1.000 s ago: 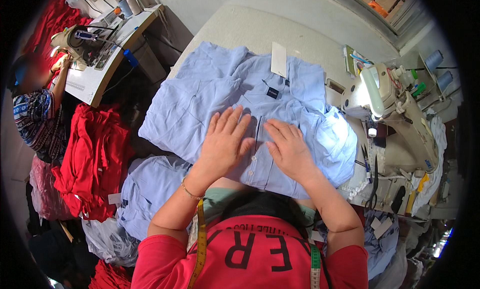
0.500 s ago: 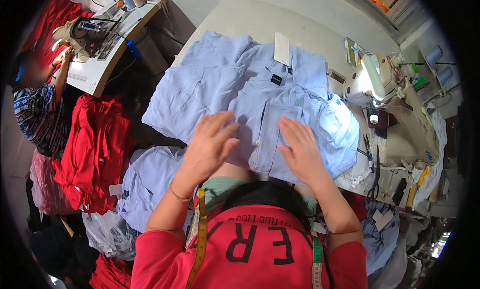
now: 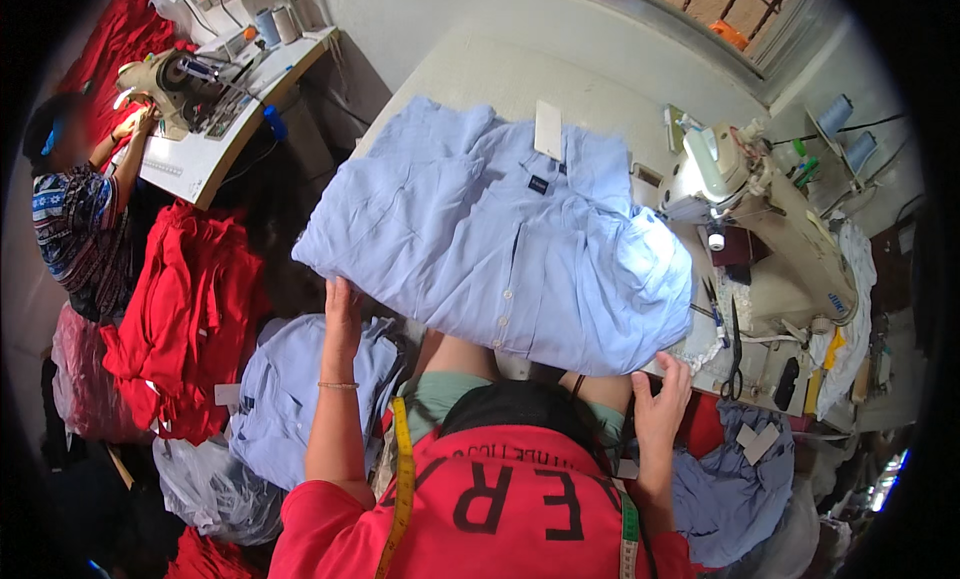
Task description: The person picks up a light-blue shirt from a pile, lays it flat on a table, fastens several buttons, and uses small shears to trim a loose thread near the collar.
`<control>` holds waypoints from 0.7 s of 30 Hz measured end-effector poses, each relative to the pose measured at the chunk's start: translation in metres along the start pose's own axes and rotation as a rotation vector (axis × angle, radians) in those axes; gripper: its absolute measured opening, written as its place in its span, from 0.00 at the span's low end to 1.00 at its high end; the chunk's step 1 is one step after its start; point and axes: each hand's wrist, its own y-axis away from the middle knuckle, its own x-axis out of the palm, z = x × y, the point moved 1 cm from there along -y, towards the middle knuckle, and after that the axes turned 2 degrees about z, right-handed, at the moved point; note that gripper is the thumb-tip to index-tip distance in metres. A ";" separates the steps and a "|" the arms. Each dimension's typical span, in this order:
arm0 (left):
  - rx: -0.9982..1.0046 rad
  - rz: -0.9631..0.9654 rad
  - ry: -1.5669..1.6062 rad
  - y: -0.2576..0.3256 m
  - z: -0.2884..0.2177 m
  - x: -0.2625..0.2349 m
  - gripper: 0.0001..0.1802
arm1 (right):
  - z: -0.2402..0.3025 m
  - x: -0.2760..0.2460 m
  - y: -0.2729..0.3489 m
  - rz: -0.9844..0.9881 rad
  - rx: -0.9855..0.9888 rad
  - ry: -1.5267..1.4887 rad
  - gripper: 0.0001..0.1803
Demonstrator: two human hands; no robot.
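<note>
A light blue button-front shirt lies spread on the work table in front of me, its front hem hanging over the near edge. It has small pale buttons, a dark neck label and a white tag at the collar. At the shirt's lower left edge, my left hand points upward with fingers stretched out, the tips against the fabric and partly hidden. By the lower right corner is my right hand, thumb and fingers apart, fingertips at the hem. Neither hand visibly grips the cloth.
Right of the shirt stands a sewing machine, with black scissors beside it. More blue garments lie at my left, near a red garment pile. A co-worker sits at another machine, far left.
Both hands have moved from above the shirt's front outward and down to its lower left and right edges. The shirt's front now looks smoother.
</note>
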 end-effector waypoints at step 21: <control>-0.021 0.026 0.324 0.006 -0.103 0.001 0.13 | 0.025 0.014 -0.013 0.028 0.361 -1.528 0.17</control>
